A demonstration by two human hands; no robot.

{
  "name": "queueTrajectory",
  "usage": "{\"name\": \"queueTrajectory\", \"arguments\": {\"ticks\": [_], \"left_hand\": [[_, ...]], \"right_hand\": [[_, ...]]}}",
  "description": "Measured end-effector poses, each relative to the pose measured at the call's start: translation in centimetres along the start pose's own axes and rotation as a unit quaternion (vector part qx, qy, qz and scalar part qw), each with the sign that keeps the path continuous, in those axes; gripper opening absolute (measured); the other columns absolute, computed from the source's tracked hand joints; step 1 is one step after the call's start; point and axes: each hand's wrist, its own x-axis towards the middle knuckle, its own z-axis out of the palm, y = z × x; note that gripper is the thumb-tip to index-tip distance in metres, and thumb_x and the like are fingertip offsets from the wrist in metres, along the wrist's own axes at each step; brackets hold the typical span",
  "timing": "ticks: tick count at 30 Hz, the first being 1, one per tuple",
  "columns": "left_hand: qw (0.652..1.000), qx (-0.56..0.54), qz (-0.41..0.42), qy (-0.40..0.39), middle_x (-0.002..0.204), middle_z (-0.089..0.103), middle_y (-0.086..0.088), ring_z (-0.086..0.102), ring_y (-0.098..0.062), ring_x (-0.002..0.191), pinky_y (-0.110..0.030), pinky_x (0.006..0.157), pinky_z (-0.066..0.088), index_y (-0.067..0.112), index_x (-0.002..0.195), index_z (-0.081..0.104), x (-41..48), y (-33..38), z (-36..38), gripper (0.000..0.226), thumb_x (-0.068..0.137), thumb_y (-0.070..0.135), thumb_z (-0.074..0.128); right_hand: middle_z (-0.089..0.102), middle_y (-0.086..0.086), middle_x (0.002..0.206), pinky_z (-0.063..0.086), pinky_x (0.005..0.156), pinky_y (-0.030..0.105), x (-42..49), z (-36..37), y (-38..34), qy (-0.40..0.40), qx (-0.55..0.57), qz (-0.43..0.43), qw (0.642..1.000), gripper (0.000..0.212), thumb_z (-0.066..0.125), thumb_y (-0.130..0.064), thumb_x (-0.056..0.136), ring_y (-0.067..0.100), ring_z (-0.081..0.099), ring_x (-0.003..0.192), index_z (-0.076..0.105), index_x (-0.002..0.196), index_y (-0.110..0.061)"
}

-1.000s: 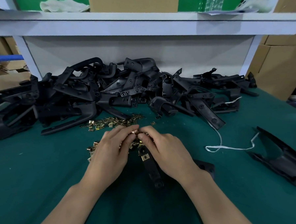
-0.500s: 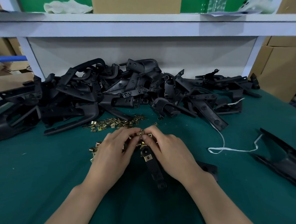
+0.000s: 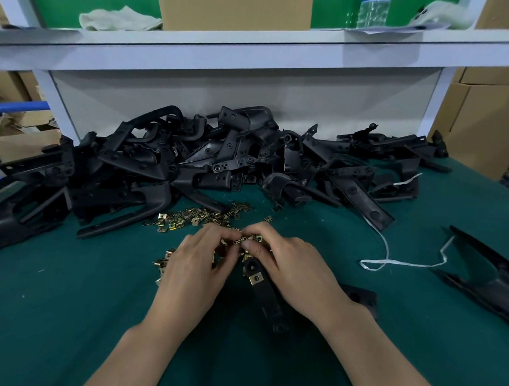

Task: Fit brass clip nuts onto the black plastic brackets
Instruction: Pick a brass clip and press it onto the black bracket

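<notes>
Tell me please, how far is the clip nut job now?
Done: one fitted nut sits on the near bracket. In hand: the left hand and right hand pinch another clip nut. Left: the bracket pile and many loose nuts wait behind.

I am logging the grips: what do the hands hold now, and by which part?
One brass clip nut, pinched at its sides by the left hand and the right hand.
</notes>
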Motion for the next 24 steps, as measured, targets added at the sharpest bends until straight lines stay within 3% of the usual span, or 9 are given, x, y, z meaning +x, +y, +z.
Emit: {"name": "queueTrajectory", "arguments": {"ticks": [7,13,17,19,21,24], "left_hand": [[0.999,0.03,0.007,-0.006,0.095,0.059,0.02,0.059,-0.015,0.082,-0.043,0.065,0.052,0.039,0.102,0.051,0.0,-0.26,0.09,0.013,0.091,0.036,0.058],[0.999,0.04,-0.011,-0.017,0.092,0.059,0.021,0.058,-0.016,0.083,-0.042,0.066,0.052,0.039,0.101,0.052,0.07,-0.3,0.08,0.013,0.089,0.039,0.058],[0.999,0.015,-0.028,-0.038,0.094,0.06,0.028,0.058,-0.003,0.09,-0.03,0.075,0.05,0.048,0.104,0.048,0.26,-0.28,0.12,0.019,0.087,0.044,0.057],[0.999,0.003,-0.03,-0.039,0.095,0.06,0.03,0.058,0.002,0.092,-0.029,0.077,0.05,0.047,0.107,0.05,0.31,-0.37,0.17,0.02,0.088,0.045,0.056],[0.998,-0.012,-0.039,-0.043,0.096,0.063,0.028,0.06,0.0,0.094,-0.031,0.079,0.053,0.047,0.109,0.052,0.31,-0.6,0.21,0.02,0.089,0.047,0.055],[0.998,-0.016,-0.045,-0.046,0.098,0.064,0.029,0.061,-0.001,0.097,-0.028,0.081,0.054,0.044,0.111,0.057,0.37,-0.95,0.31,0.022,0.09,0.051,0.053]], "right_hand": [[0.05,-0.014,0.062,0.032,0.059,0.029,-0.03,-0.04,0.09,-0.007,0.017,0.013,1.0,0.032,0.03,-0.058,0.103,0.011,0.055,0.061,0.047,0.121,-0.038],[0.06,-0.011,0.068,0.036,0.054,0.023,0.19,0.0,0.36,-0.039,0.115,0.042,0.992,0.016,0.046,-0.051,0.103,0.004,0.051,0.058,0.053,0.113,-0.041],[0.073,-0.003,0.089,0.042,0.058,0.028,0.22,-0.11,0.57,-0.052,0.144,0.052,0.987,0.012,0.048,-0.049,0.104,0.004,0.049,0.051,0.051,0.114,-0.043],[0.073,-0.001,0.088,0.041,0.055,0.026,0.18,-0.13,0.61,-0.048,0.15,0.048,0.986,0.011,0.049,-0.047,0.104,0.005,0.049,0.05,0.051,0.114,-0.044],[0.073,-0.003,0.089,0.046,0.059,0.024,0.18,-0.14,0.61,-0.045,0.157,0.046,0.985,0.011,0.049,-0.047,0.104,0.002,0.056,0.057,0.052,0.114,-0.044],[0.075,-0.003,0.1,0.054,0.084,0.04,0.22,-0.07,0.74,-0.045,0.157,0.057,0.985,0.013,0.049,-0.049,0.103,0.01,0.069,0.09,0.051,0.116,-0.045]]}}
